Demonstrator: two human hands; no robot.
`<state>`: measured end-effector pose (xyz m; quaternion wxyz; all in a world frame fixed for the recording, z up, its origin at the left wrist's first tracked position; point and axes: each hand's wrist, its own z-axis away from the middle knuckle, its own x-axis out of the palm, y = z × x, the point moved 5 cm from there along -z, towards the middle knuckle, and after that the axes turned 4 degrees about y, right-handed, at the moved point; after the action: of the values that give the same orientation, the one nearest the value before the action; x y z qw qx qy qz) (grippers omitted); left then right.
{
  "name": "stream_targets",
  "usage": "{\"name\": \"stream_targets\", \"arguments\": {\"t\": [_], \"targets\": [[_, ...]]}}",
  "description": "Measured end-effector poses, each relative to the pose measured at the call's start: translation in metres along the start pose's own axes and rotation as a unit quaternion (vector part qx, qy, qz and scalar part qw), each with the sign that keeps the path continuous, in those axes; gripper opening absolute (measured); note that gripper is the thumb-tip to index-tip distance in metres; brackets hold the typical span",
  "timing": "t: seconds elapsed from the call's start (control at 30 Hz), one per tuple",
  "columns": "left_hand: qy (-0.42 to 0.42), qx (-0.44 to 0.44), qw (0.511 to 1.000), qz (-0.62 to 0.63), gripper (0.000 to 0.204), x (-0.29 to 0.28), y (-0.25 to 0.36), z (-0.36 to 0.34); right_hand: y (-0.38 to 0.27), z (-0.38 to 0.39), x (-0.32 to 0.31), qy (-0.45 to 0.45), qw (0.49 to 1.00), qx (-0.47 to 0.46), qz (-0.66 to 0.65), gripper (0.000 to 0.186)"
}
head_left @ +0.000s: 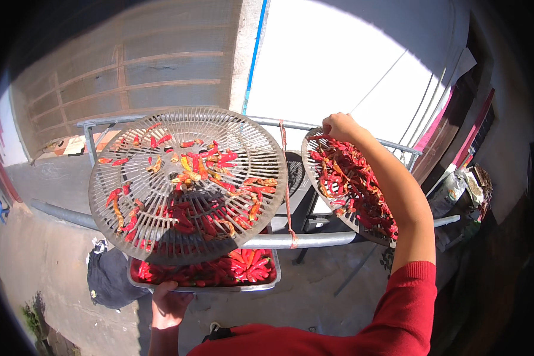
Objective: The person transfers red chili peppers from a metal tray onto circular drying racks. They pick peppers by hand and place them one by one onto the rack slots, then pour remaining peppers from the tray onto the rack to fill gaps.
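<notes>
Chilies (362,178) lie in three places: scattered on the big rack (219,124), heaped on the second rack (332,207) to the right of it, and packed in the tray (219,289) under its near edge. Below the big rack, the left hand (170,310) has its thumb at the tray's near rim and seems to clamp it. The right hand (341,127) reaches past the big rack's right side to the far edge of the second rack; its fingers are curled, but I cannot tell whether they pinch a chili.

For good handling, I would hold the tray level, because it looks well filled. The right fingers should work gently, since the wrinkled pieces may break, and the forearm should pass high above the heap.

The right fingertips are turned away, and the left fingers are hidden under the tray. The big rack covers the tray's far part. Shadow on its near half makes it hard to separate chilies on the slats from those seen through them.
</notes>
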<state>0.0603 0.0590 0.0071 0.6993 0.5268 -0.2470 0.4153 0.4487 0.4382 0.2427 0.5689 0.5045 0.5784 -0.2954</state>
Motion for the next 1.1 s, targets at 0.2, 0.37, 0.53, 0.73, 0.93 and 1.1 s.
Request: {"name": "stream_targets", "arguments": {"t": [0.2,0.37,0.53,0.73,0.93,1.1], "targets": [[-0.037,-0.044,0.998,0.008,0.032,-0.041,-0.006,-0.017,-0.077,0.028,-0.055,0.135,0.969,-0.073,-0.192,0.015],[-0.074,-0.058,0.995,0.023,0.028,-0.037,-0.007,-0.012,-0.226,0.023,-0.061,0.09,0.897,-0.315,-0.298,0.055],[-0.119,-0.063,0.989,0.055,0.031,-0.025,-0.013,-0.01,-0.291,0.007,-0.021,-0.012,0.965,-0.177,-0.194,0.097],[-0.126,-0.084,0.988,0.027,0.03,-0.022,-0.011,-0.013,-0.338,0.057,-0.047,0.01,0.941,-0.261,-0.213,0.09],[-0.157,-0.111,0.981,0.031,0.026,-0.021,-0.009,-0.019,-0.339,0.065,-0.044,0.183,0.882,-0.378,-0.214,0.045],[-0.155,-0.11,0.981,0.021,0.026,-0.017,-0.006,-0.019,-0.341,0.068,-0.048,0.22,0.856,-0.401,-0.243,0.033]]}}
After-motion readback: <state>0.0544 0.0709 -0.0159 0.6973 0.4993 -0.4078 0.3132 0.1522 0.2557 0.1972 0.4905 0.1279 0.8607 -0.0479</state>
